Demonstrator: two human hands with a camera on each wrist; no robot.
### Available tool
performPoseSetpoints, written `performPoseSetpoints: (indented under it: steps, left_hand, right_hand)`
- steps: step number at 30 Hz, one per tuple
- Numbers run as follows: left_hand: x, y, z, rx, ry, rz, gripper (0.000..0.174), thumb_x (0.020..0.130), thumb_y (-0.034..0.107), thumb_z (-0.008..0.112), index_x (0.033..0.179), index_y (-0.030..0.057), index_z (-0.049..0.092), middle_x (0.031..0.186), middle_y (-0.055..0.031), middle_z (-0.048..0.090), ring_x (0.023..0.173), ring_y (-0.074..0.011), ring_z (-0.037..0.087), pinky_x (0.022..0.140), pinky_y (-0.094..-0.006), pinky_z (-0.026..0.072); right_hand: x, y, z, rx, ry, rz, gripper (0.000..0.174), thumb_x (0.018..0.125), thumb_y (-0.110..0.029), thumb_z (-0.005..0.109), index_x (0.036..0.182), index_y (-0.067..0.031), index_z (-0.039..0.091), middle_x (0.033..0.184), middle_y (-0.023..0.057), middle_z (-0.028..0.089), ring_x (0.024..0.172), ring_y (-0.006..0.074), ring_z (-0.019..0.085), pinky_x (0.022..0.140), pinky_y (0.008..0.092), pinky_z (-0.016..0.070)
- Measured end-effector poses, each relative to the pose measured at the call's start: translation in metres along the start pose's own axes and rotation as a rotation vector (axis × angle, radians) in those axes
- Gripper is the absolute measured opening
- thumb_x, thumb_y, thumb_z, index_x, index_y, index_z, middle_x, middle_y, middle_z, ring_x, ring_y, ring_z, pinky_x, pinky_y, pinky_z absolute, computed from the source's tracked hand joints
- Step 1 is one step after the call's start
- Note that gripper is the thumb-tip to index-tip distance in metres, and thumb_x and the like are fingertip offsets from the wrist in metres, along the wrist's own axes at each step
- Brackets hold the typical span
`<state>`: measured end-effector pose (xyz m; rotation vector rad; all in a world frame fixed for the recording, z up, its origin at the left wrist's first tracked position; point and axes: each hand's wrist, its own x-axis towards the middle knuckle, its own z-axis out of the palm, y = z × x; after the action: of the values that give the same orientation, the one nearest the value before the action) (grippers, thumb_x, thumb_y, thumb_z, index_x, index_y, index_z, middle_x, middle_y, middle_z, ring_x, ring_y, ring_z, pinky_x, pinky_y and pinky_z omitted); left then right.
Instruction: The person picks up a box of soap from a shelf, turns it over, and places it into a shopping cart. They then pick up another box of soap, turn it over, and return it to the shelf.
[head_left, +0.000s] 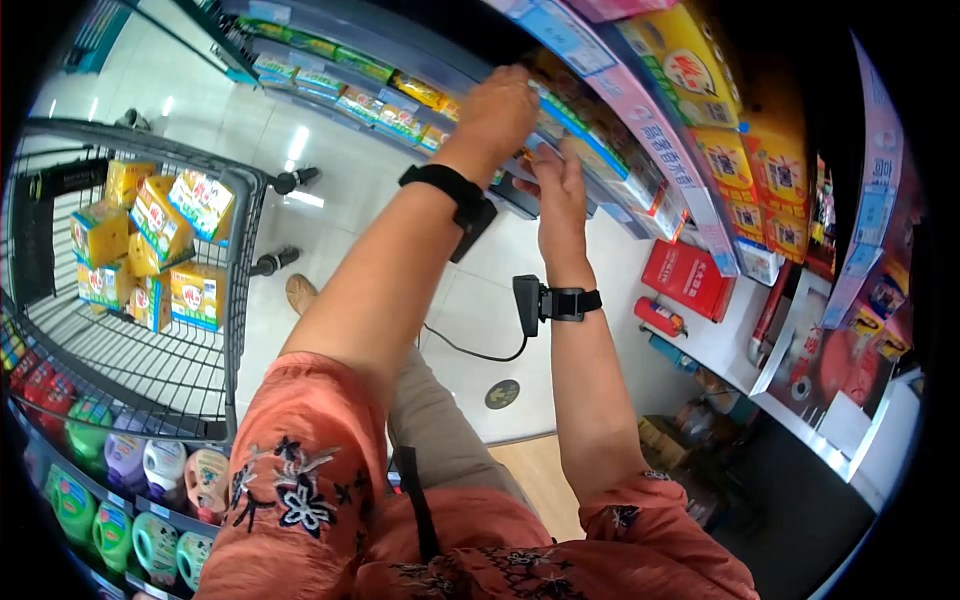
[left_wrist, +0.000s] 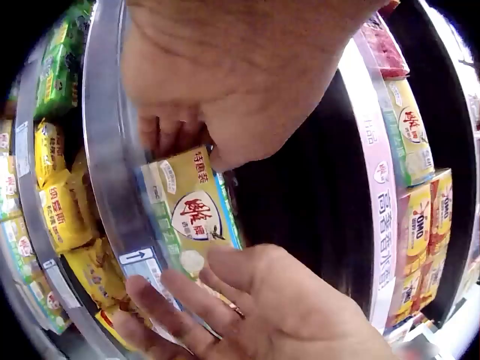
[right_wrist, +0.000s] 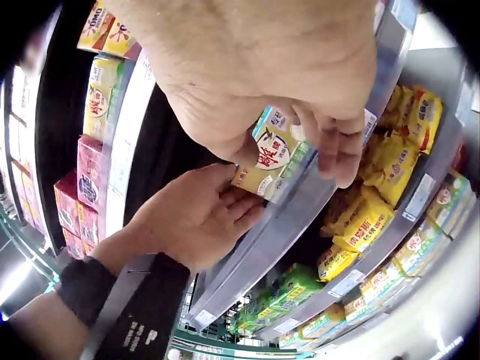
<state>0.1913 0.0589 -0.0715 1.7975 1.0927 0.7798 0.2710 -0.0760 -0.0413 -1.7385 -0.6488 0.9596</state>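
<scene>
A boxy yellow-and-white pack of laundry soap [left_wrist: 193, 206] lies at the front rail of a shelf, between my two hands. My left hand [head_left: 500, 112] reaches over from the far side. In the left wrist view its thumb and bent fingers [left_wrist: 171, 129] grip one end of the pack. My right hand [head_left: 562, 190] is at the opposite end, palm turned up. Its thumb [left_wrist: 236, 264] overlaps the pack's corner, while the loosely spread fingers extend in front of the shelf's price label [left_wrist: 139, 259]. Part of the pack is hidden behind the hands.
Left of me stands a shopping cart [head_left: 235, 300] with several similar soap packs [head_left: 198, 297]. Yellow bagged soaps [right_wrist: 364, 217] fill a neighbouring shelf level. Detergent bottles [head_left: 165, 465] line the lower left. A red fire extinguisher [head_left: 660, 316] and red box [head_left: 685, 277] are at right.
</scene>
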Motion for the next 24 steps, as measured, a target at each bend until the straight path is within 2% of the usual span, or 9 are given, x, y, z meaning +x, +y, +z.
performPoseSetpoints:
  steps: [3, 4, 7, 9, 11, 13, 17, 21, 24]
  left_hand:
    - [-0.024, 0.010, -0.001, -0.091, 0.152, 0.026, 0.041, 0.096, 0.023, 0.052, 0.124, -0.0069, 0.055, 0.123, -0.0300, 0.059, 0.117, -0.0450, 0.055, 0.099, -0.0485, 0.0462]
    - [-0.034, 0.015, -0.007, -0.120, 0.216, 0.044, 0.042, 0.096, 0.023, 0.053, 0.126, -0.0077, 0.054, 0.124, -0.0303, 0.058, 0.117, -0.0453, 0.055, 0.099, -0.0484, 0.0461]
    - [-0.067, 0.030, -0.034, -0.215, 0.038, -0.142, 0.047, 0.097, 0.024, 0.054, 0.132, -0.0082, 0.050, 0.126, -0.0311, 0.056, 0.118, -0.0466, 0.055, 0.100, -0.0480, 0.0455]
    - [-0.091, 0.039, -0.046, -0.268, 0.053, -0.191, 0.054, 0.098, 0.027, 0.056, 0.137, -0.0084, 0.047, 0.127, -0.0293, 0.057, 0.117, -0.0432, 0.056, 0.100, -0.0446, 0.0458]
    - [-0.112, 0.042, -0.057, -0.313, 0.078, -0.189, 0.056, 0.098, 0.029, 0.057, 0.139, -0.0084, 0.046, 0.129, -0.0286, 0.056, 0.117, -0.0398, 0.058, 0.100, -0.0426, 0.0465]
    - [-0.130, 0.053, -0.080, -0.389, 0.070, -0.252, 0.055, 0.098, 0.027, 0.058, 0.138, -0.0078, 0.045, 0.130, -0.0298, 0.055, 0.117, -0.0427, 0.057, 0.098, -0.0453, 0.0482]
    - [-0.166, 0.066, -0.120, -0.505, 0.060, -0.345, 0.059, 0.098, 0.029, 0.060, 0.141, -0.0067, 0.043, 0.134, -0.0290, 0.054, 0.116, -0.0412, 0.060, 0.094, -0.0436, 0.0516]
    - [-0.196, 0.076, -0.164, -0.464, 0.050, -0.432, 0.057, 0.097, 0.028, 0.062, 0.142, -0.0032, 0.045, 0.128, -0.0257, 0.060, 0.110, -0.0335, 0.065, 0.092, -0.0386, 0.0527]
    - [-0.213, 0.076, -0.190, -0.478, 0.069, -0.452, 0.052, 0.098, 0.026, 0.062, 0.141, -0.0004, 0.048, 0.124, -0.0213, 0.064, 0.108, -0.0253, 0.065, 0.093, -0.0341, 0.0519]
  right_hand:
    - [0.000, -0.003, 0.009, -0.009, -0.031, 0.008, 0.065, 0.098, -0.016, 0.057, 0.152, 0.0050, 0.026, 0.144, 0.0258, 0.047, 0.105, 0.0218, 0.065, 0.086, 0.0306, 0.0564]
    - [0.000, -0.004, 0.013, -0.048, 0.010, 0.045, 0.058, 0.099, -0.017, 0.057, 0.147, 0.0052, 0.032, 0.132, 0.0200, 0.057, 0.099, 0.0186, 0.065, 0.082, 0.0292, 0.0553]
    - [-0.013, -0.011, 0.025, -0.080, 0.027, 0.124, 0.046, 0.102, -0.024, 0.059, 0.138, 0.0020, 0.044, 0.118, 0.0113, 0.064, 0.094, 0.0142, 0.063, 0.080, 0.0264, 0.0521]
    - [-0.026, 0.016, 0.027, -0.012, -0.039, 0.090, 0.040, 0.102, -0.030, 0.060, 0.130, -0.0016, 0.051, 0.112, 0.0069, 0.064, 0.092, 0.0120, 0.061, 0.079, 0.0256, 0.0500]
    - [-0.051, 0.007, 0.051, 0.180, -0.023, 0.114, 0.035, 0.103, -0.037, 0.060, 0.121, -0.0070, 0.058, 0.110, 0.0023, 0.065, 0.094, 0.0100, 0.060, 0.083, 0.0255, 0.0480]
    - [-0.073, -0.006, 0.070, 0.240, -0.015, 0.266, 0.029, 0.103, -0.032, 0.060, 0.118, -0.0076, 0.058, 0.108, 0.0007, 0.065, 0.097, 0.0097, 0.060, 0.086, 0.0255, 0.0474]
    - [-0.116, 0.007, 0.087, 0.152, -0.251, 0.130, 0.031, 0.105, -0.033, 0.055, 0.123, -0.0084, 0.054, 0.113, 0.0014, 0.062, 0.105, 0.0110, 0.057, 0.091, 0.0284, 0.0471]
    - [-0.153, 0.001, 0.111, -0.018, -0.406, 0.036, 0.025, 0.103, -0.025, 0.059, 0.120, -0.0075, 0.056, 0.113, 0.0022, 0.061, 0.105, 0.0111, 0.057, 0.090, 0.0282, 0.0474]
    - [-0.154, 0.004, 0.130, -0.108, -0.500, 0.132, 0.021, 0.103, -0.024, 0.057, 0.117, -0.0085, 0.058, 0.109, 0.0002, 0.063, 0.101, 0.0102, 0.059, 0.089, 0.0265, 0.0475]
